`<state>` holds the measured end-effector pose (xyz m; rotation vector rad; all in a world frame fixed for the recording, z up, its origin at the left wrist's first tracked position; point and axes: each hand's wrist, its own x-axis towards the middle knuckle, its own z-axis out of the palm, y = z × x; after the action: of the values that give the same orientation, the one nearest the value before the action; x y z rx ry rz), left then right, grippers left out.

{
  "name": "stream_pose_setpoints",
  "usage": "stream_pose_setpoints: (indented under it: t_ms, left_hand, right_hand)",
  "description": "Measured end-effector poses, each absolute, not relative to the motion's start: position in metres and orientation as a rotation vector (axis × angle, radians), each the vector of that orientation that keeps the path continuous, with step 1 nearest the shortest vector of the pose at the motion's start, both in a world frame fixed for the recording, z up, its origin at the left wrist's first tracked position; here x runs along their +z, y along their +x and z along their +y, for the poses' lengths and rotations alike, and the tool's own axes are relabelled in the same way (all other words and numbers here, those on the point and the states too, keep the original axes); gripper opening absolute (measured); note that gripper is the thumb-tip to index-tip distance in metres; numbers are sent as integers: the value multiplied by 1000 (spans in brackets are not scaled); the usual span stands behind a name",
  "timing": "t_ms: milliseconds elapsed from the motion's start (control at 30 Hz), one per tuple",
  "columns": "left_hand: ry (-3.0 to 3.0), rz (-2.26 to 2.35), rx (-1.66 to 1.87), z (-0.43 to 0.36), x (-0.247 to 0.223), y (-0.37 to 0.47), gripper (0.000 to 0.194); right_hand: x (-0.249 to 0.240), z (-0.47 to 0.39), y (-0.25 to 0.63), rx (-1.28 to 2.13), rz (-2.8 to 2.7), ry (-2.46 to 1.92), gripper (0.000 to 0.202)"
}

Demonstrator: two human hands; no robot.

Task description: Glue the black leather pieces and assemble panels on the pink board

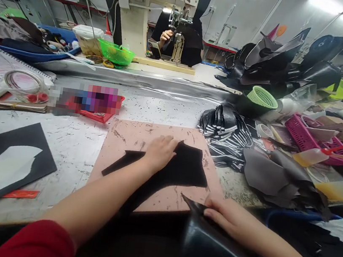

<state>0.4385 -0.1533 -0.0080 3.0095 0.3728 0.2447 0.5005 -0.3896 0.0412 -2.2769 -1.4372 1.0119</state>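
Your left hand (161, 152) lies palm down on the black cut piece (190, 167), its fingers loosely extended and pinching nothing that you can see. The piece rests flat on the pink work board (123, 132), with its wide end to the right of that hand and a narrower part running toward you beneath your left forearm. Your right hand (223, 216) is closed on a dark pointed piece (193, 204), gripped between thumb and fingers at the near edge of the board, its tip pointing left. Just below it is a glossy black surface (218, 250); whether the two are joined, you cannot tell. Right of the board sits a bundle of black strips (223, 121) with pale edges, and beside that, nearer you, a pile of dark brown leather pieces (270, 172). Beyond the pile, a glue bottle (309, 157) with a red nozzle lies by a magenta basket (300, 131). To your left, a white cut piece (3, 168) lies on a dark sheet (34, 139), with a red strip (21, 194) close to the sheet's near edge. Past the board's far left corner is a red tray (104, 117). Across the table, another person's hand (165, 37) is at a sewing machine (178, 46), near a bright green basket (116, 55).
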Motion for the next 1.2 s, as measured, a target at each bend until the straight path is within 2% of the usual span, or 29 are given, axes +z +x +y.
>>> stream_pose_setpoints:
  t_ms: [100, 200, 367, 500, 767, 933, 1067, 1200]
  left_hand:
    - [3215, -89, 379, -160, -8, 426, 28]
    - [3204, -313, 252, -164, -5, 390, 26]
    - [3027, -223, 320, -163, -6, 295, 21]
    - [3024, -69, 484, -164, -13, 248, 30]
    - [2891, -22, 560, -156, -14, 248, 17]
    - [2820, -220, 568, -151, -10, 253, 24]
    - [2809, -356, 689, -149, -13, 250, 21]
    - [2762, -282, 746, -151, -15, 247, 17]
  right_hand:
    - [47, -373, 498, 959, -1572, -2390, 16]
    - [52, -363, 490, 1018, -1700, -2296, 13]
    - [54, -353, 473, 1316, -1810, -2144, 12]
    - [50, -337, 463, 1347, -1934, -2060, 15]
    - [45, -318, 452, 1153, -2170, -1950, 16]
    - [42, -314, 454, 1093, -2180, -1985, 14]
    - [41, -304, 454, 1075, -2215, -1842, 14]
    - [43, -295, 453, 1097, -2271, -1769, 22]
